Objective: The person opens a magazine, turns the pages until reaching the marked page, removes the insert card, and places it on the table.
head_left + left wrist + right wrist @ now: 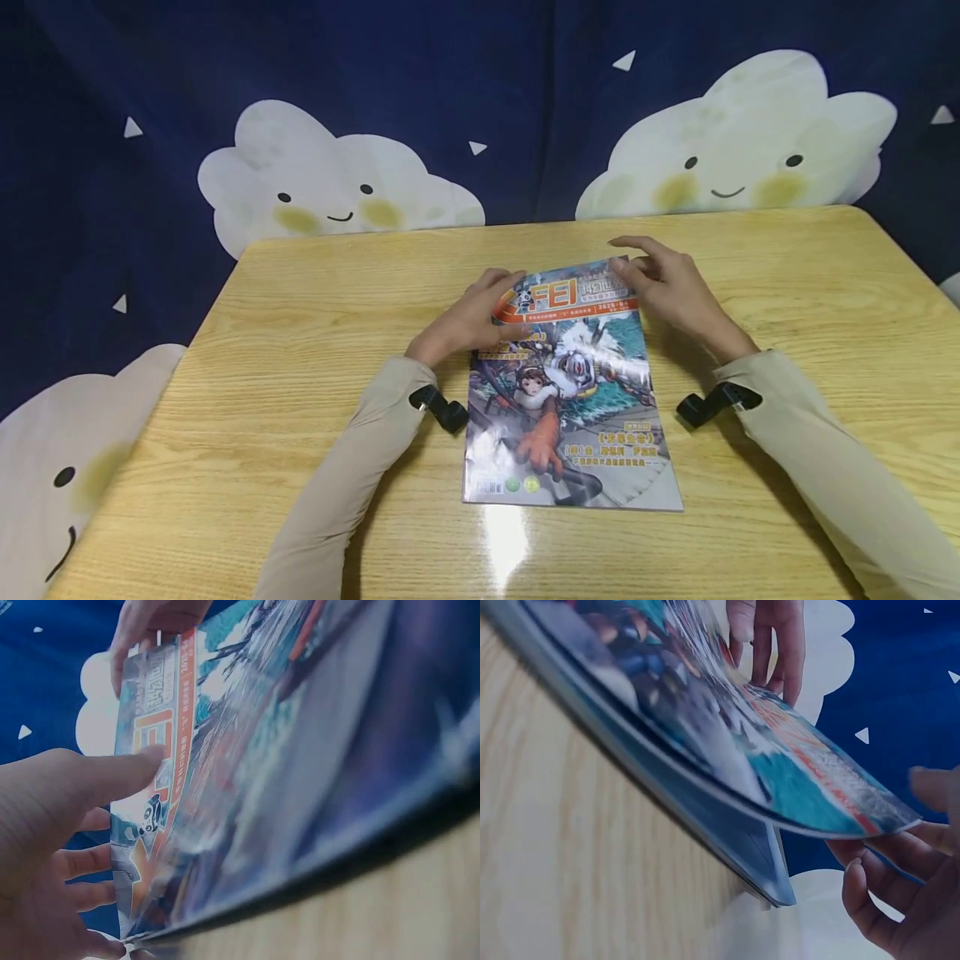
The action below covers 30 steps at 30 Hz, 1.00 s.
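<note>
A glossy magazine (570, 400) with an illustrated cover lies on the wooden table, its top turned away from the person. The left hand (476, 315) holds its upper left side; in the left wrist view the thumb (139, 771) lies on the cover and the other fingers pass behind the edge. At the upper right corner, the right hand (671, 287) has its thumb on the cover side and its fingers beneath. The right wrist view shows the upper pages (810, 802) bent up at that corner, with a gap over the lower pages (761, 862).
The wooden table (315, 400) extends around the magazine on all sides. Behind it hangs a dark blue curtain (525, 75) printed with smiling clouds. Small black devices are strapped at both wrists, below the sleeve cuffs.
</note>
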Each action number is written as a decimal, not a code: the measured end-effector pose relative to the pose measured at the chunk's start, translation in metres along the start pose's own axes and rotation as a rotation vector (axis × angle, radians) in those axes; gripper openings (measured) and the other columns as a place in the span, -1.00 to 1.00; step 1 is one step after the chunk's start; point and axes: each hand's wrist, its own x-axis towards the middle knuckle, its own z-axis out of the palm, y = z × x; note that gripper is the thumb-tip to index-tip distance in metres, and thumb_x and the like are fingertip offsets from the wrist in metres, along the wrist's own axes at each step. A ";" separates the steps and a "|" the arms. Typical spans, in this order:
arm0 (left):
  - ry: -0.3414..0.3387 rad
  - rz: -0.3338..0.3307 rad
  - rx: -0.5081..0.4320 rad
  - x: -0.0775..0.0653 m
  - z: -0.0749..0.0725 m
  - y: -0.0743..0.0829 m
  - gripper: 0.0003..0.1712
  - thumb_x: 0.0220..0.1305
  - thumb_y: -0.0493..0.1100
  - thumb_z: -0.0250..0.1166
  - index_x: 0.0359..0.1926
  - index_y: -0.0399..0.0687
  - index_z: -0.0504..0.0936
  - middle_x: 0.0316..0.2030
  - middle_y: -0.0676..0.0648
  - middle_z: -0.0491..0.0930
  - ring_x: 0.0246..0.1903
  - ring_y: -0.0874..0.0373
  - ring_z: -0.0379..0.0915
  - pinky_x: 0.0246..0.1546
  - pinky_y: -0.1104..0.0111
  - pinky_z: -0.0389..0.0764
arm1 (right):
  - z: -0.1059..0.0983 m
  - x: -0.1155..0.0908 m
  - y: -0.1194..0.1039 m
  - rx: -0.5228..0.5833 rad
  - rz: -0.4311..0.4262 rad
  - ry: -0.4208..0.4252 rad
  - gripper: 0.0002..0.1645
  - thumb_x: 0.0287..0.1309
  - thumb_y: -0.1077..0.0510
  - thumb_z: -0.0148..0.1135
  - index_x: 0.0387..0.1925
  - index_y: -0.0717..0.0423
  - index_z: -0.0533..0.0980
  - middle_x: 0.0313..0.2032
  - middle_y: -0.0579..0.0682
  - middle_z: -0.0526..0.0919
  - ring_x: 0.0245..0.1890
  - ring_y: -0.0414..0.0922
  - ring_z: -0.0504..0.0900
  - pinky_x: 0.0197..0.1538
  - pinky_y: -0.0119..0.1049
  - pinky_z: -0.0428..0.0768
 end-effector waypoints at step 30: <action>0.060 0.077 -0.028 -0.003 -0.006 -0.001 -0.30 0.46 0.21 -0.04 0.41 -0.13 0.28 0.15 -0.11 0.50 -0.29 0.15 0.42 -0.01 0.21 0.44 | -0.008 0.003 0.009 0.074 0.025 -0.054 -0.35 0.51 -0.17 -0.34 0.25 0.16 0.44 -0.03 0.25 0.61 -0.25 -0.37 0.58 -0.11 -0.28 0.59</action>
